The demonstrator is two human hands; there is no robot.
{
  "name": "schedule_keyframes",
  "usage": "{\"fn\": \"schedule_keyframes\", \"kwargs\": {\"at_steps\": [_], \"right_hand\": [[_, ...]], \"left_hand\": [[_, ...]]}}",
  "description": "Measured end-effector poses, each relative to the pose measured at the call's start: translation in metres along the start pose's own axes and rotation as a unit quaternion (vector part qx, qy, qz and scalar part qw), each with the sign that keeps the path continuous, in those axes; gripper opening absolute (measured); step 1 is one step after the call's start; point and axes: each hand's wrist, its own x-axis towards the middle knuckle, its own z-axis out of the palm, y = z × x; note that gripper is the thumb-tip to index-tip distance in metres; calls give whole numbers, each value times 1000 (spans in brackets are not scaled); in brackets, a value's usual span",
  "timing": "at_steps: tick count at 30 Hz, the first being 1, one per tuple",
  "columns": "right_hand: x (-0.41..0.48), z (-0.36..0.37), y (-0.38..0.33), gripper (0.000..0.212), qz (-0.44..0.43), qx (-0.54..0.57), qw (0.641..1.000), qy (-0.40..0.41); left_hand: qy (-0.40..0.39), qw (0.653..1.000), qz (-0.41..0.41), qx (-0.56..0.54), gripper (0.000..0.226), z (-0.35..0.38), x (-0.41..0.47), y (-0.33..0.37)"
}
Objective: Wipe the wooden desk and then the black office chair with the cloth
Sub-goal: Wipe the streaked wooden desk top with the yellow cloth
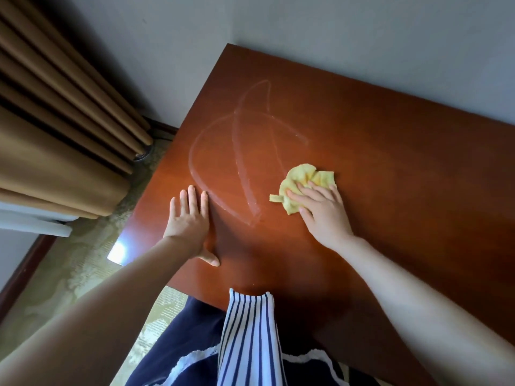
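The reddish-brown wooden table (390, 168) lies open between the left hand (189, 218) and right hand (324, 215), and ahead of both up to the grey wall (362, 45). Just left of the left hand its edge drops; tan pleated curtains (55, 140) hang beyond.

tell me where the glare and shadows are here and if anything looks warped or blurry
Head view: white glare on the near left corner of the desk; soft shadows beside the left hand and below the right hand on the cloth; wide-angle lens splays the curtain; near forearms look soft.
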Motion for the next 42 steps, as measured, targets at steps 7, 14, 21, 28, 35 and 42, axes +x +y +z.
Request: {"fn": "schedule_keyframes", "kwargs": {"at_steps": [7,14,21,28,35,42], "right_hand": [[-61,19,-28,41,-140,20,990,-2],[-51,4,-6,40,-266,-42,962,-51],[17,-21,17,46,-50,-132,986,-85],[82,-41,14,52,145,-188,965,-112],[97,-24,1,57,178,-113,973,-97],[50,7,-19,60,28,-118,989,-84]], "left_hand": [[3,1000,8,-17,157,-1,-1,-2],[9,999,14,-31,156,1,-4,-4],[22,999,20,-33,155,4,-5,-6],[22,999,15,-26,154,6,-4,-5],[26,1000,7,-11,154,4,-2,-4],[5,1000,-1,-3,154,-5,-2,-1]]}}
